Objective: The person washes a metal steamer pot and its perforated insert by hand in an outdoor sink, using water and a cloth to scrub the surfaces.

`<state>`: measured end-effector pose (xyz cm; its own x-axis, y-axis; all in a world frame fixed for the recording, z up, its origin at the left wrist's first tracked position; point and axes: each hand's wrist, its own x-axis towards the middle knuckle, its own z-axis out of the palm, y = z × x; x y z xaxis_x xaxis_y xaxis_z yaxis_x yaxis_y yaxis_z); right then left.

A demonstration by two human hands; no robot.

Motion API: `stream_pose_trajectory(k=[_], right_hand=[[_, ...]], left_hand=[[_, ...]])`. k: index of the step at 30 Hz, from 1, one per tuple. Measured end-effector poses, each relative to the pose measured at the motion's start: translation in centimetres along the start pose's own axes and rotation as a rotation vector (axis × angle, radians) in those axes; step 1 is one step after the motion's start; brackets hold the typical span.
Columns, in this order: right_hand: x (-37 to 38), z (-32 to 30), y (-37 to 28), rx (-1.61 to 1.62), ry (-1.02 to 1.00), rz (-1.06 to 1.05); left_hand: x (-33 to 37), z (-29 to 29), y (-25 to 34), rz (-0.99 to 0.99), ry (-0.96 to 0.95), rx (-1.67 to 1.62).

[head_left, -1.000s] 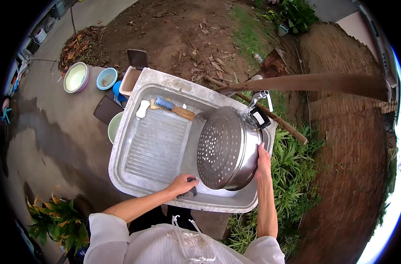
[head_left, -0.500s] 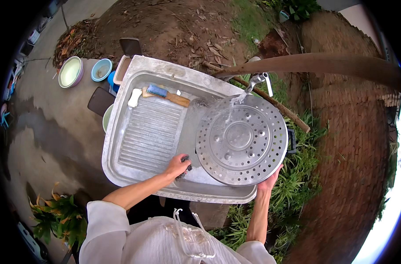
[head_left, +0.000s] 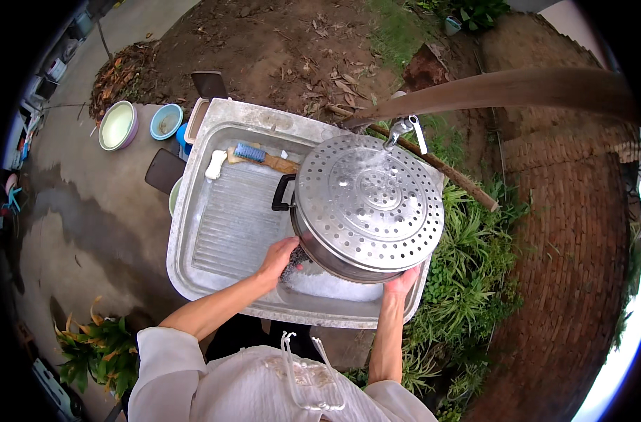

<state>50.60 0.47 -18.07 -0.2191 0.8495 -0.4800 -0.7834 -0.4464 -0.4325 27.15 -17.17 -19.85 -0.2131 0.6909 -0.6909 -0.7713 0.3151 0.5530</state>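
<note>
A round metal steamer tier (head_left: 366, 225) stands tilted in the right part of the stone sink (head_left: 225, 109), its perforated face upward. Its black side handle (head_left: 282, 193) points left. Against the near left of its wall, my left hand (head_left: 277, 261) is closed on a dark wire scouring pad (head_left: 294, 260). My right hand (head_left: 401, 283) grips the steamer's near right edge from below, with some fingers hidden under it. Water from the tap (head_left: 402, 129) splashes over the perforated face.
On the sink's ribbed washboard (head_left: 239, 218) side lie a blue-bristled brush (head_left: 264, 156) and a white piece (head_left: 215, 164). Basins (head_left: 167, 121) stand on the concrete at left. A wooden beam (head_left: 489, 95) crosses behind the tap. Plants (head_left: 461, 281) grow at right.
The steamer has turned and tipped, bringing a black handle to its left and showing its side wall. It and my right hand have shifted left; my left hand now meets the wall.
</note>
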Motion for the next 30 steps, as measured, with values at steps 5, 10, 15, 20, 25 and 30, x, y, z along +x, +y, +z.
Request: stream_pose_trajectory(k=[5, 10, 15, 20, 25, 30], right_hand=[[0.6, 0.2, -0.6, 0.087, 0.089, -0.004], [2.4, 0.3, -2.7, 0.015, 0.099, 0.057], [1.0, -0.6, -4.5, -0.142, 0.233, -0.112], [-1.0, -0.3, -6.0, -0.041, 0.207, -0.157], [-3.5, 0.9, -5.7, -0.101, 0.140, -0.151], [-4.1, -0.1, -4.9, -0.117, 0.103, -0.195]], left_hand=[[-1.7, 1.6, 3.0, 0.046, -0.162, -0.222], [-0.9, 1.8, 3.1, 0.000, -0.319, -0.210], [-3.3, 3.6, 5.9, 0.043, -0.233, 0.201], [-3.1, 5.0, 11.6, 0.674, 0.015, 0.920], [-0.5, 18.2, 17.3, 0.841, 0.218, 1.003], [2.7, 25.3, 17.2, 0.709, 0.544, 0.910]])
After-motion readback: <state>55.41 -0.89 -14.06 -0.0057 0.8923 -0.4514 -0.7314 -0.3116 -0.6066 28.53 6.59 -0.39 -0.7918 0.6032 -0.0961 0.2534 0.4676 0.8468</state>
